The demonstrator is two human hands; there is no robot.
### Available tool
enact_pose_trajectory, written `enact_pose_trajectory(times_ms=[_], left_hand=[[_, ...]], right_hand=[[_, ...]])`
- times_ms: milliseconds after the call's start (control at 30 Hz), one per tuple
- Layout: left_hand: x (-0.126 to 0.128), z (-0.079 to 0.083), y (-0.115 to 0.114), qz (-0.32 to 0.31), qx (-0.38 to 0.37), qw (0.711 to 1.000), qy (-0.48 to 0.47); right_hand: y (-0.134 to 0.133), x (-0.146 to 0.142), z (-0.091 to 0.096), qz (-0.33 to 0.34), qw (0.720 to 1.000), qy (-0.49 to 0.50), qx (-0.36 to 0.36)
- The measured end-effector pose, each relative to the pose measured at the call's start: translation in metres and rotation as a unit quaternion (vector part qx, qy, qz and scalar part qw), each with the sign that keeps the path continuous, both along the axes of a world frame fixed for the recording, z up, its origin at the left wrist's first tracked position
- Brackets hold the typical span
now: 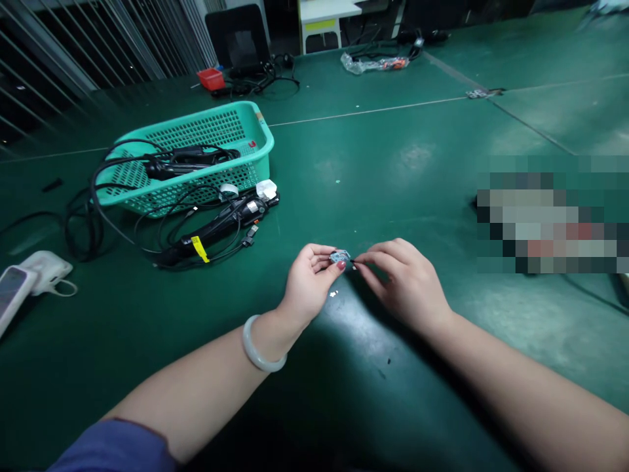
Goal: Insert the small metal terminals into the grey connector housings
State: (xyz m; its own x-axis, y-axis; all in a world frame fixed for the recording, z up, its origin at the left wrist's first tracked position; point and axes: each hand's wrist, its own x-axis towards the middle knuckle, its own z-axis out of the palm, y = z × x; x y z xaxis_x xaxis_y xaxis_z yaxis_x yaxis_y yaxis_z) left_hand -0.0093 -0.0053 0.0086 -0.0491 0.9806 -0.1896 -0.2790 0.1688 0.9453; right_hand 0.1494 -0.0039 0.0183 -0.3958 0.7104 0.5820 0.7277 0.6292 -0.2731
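Note:
My left hand [308,280] pinches a small grey-blue part [340,256] between thumb and fingertips, just above the green table [373,170]. My right hand [403,282] is closed in a pinch on a tiny dark piece [353,263] whose shape I cannot make out, and it touches the part's right side. A tiny white bit [333,294] lies on the table just below the left hand. A pale bangle [258,347] circles my left wrist.
A teal mesh basket [246,128] with black cables stands at the back left. In front of it lie a black tool with a yellow tag [216,231] and loose cords. A phone and a white charger [44,270] sit at the left edge. A blurred patch is at the right.

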Motion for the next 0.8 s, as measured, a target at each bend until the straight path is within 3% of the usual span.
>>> enact_pose_trajectory(times_ms=[300, 567, 667, 733, 800], left_hand=[[0.001, 0.007, -0.003, -0.006, -0.007, 1.0, 0.016], [-0.001, 0.004, -0.003, -0.024, -0.014, 0.998, -0.063], [-0.001, 0.002, -0.001, 0.0, -0.029, 0.996, -0.088], [-0.001, 0.002, 0.0, 0.019, -0.041, 0.995, -0.092], [-0.001, 0.002, 0.0, 0.031, -0.046, 0.994, -0.092]], right_hand=[[-0.003, 0.002, 0.003, 0.009, 0.989, -0.13, 0.071], [-0.002, 0.003, 0.001, 0.041, 0.996, -0.002, 0.073], [-0.012, -0.001, 0.002, 0.073, 0.996, 0.037, 0.024], [-0.018, -0.006, -0.002, 0.118, 0.99, 0.018, -0.072], [-0.021, -0.012, -0.008, 0.109, 0.983, -0.015, -0.148]])
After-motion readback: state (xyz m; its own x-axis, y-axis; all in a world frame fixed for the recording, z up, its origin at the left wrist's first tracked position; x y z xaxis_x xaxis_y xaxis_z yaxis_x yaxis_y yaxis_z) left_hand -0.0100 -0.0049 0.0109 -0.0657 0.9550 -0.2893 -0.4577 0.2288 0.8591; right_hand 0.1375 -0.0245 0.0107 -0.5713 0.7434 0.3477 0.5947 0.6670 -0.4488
